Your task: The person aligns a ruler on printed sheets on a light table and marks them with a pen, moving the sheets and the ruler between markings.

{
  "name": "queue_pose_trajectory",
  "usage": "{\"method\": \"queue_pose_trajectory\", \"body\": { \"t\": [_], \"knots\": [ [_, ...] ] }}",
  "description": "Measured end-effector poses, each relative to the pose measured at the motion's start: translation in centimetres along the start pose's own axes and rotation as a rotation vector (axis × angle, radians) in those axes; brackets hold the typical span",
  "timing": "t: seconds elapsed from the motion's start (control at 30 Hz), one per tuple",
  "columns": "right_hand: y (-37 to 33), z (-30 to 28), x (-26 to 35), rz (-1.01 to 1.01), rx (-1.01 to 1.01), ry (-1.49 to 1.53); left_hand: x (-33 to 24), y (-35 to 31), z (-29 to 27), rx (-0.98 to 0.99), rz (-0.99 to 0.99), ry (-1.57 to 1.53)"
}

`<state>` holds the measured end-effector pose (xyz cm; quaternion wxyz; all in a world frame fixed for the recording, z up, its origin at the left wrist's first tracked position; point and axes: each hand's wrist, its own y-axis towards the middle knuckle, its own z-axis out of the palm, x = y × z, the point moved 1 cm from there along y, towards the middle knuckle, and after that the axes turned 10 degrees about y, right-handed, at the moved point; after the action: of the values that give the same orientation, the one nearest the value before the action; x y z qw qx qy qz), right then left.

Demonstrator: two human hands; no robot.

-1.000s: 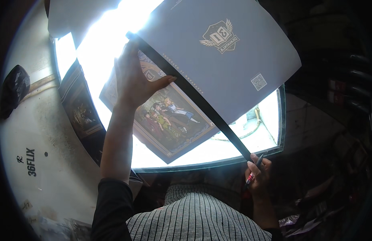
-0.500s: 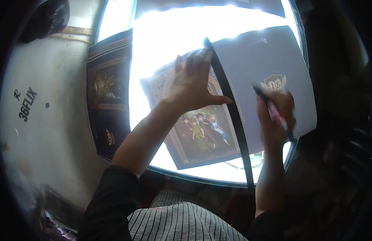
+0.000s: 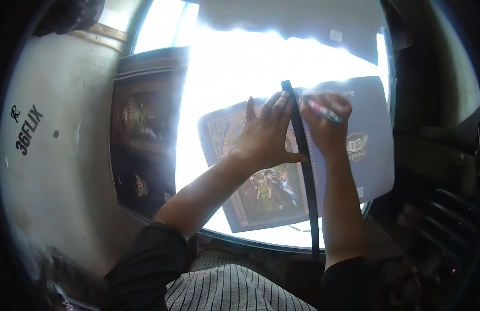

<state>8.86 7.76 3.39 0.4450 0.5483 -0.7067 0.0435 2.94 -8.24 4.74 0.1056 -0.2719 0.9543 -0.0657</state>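
Dim clutter surrounds a glowing glass light table, with a pale worktop on the left, a dark printed sheet overlapping the table's left side and a grey sheet across its far side. Between them, toward the near right, lies a large illustrated sheet, with a black straightedge running across it from far to near and overhanging the table's near rim.

The left hand spreads flat over the sheet, fingertips at the straightedge's far end and thumb across its middle — pressing rather than grasping. The right hand is curled around a pen, just right of the straightedge's far end; whether the tip touches the paper cannot be told.

The sheet looks light and flexible, likely to crease or slide on smooth glass, so flat pressure or a hold by its outer edges should suit it. The straightedge seems thin and fairly stiff, best pinned at two spread points.

Half a second earlier the right hand is a blur over the winged crest on the sheet's right part; now it is close beside the left fingertips — leaving the crest uncovered. The left hand keeps much the same place along the straightedge.
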Motion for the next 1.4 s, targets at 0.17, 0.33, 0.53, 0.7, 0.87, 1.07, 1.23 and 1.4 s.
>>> {"method": "queue_pose_trajectory", "body": {
  "t": [0.17,0.33,0.53,0.7,0.87,1.07,1.23,1.4],
  "knots": [
    [-12.6,-7.9,4.2,0.157,0.158,-0.060,-0.5,0.3,-0.2,0.114,-0.017,0.005],
    [-32.5,-23.1,12.9,0.429,0.608,-0.312,-0.4,0.0,-2.2,0.159,-0.097,0.037],
    [-62.7,-35.6,16.5,1.238,0.678,-0.413,-1.9,0.3,-4.0,0.265,-0.094,0.028],
    [-69.1,-35.3,17.0,1.477,0.228,-0.125,-1.1,-4.6,-4.6,-0.210,-0.167,-0.197],
    [-72.5,-36.3,14.6,1.456,0.174,-0.083,-1.1,-20.0,2.0,-0.587,-0.273,-0.372],
    [-76.8,-38.9,11.7,1.528,0.078,-0.143,-7.0,-31.4,6.5,-0.429,-0.824,-0.128],
    [-77.1,-41.0,8.9,1.515,0.034,-0.232,-6.8,-26.0,3.9,-0.308,-1.034,-0.329],
    [-68.7,-39.6,3.6,1.153,0.006,-0.333,-7.7,-18.1,1.8,0.106,-1.111,-0.264]
  ]
}}
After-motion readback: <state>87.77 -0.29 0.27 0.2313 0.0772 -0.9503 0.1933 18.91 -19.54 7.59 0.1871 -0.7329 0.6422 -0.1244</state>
